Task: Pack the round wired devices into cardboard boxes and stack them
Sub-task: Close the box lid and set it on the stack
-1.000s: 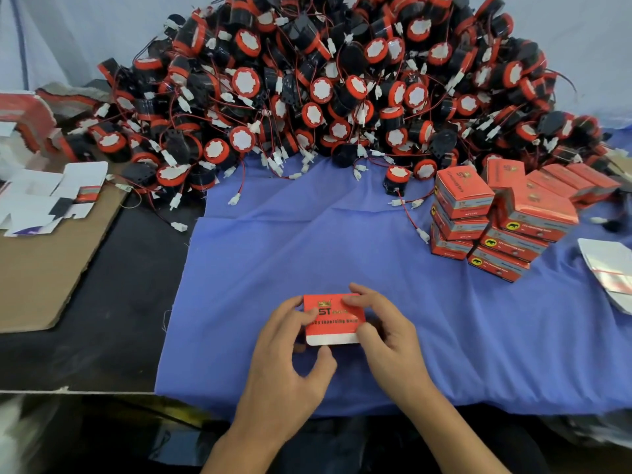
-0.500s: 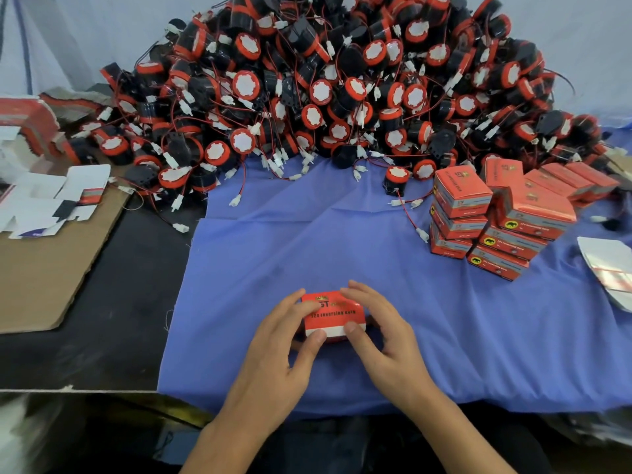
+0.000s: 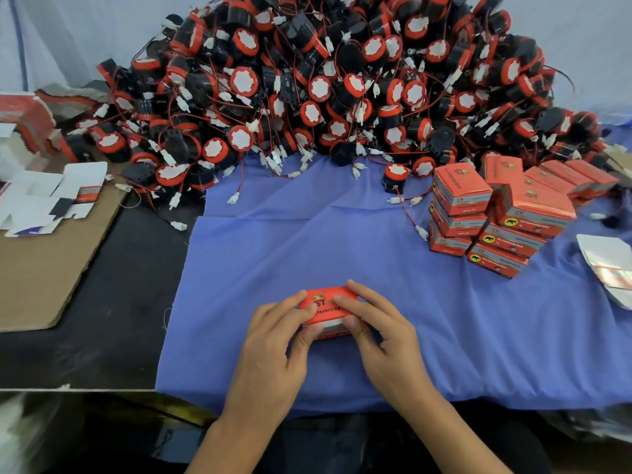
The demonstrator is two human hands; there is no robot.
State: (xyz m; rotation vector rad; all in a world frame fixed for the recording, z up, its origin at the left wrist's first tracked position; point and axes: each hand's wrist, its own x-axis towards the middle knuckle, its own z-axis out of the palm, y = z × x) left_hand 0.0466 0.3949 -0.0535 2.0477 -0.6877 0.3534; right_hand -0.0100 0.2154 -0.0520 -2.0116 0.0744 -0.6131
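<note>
Left hand and right hand side by side — fingers curled over, thumbs under one orange cardboard box.

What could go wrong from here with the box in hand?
The left hand and right hand pinch the box; squeezing may crush a flap. The finished stack sits unevenly, so adding one could topple it. Also, loose wires from the pile trail beside the stack and might snag.
</note>
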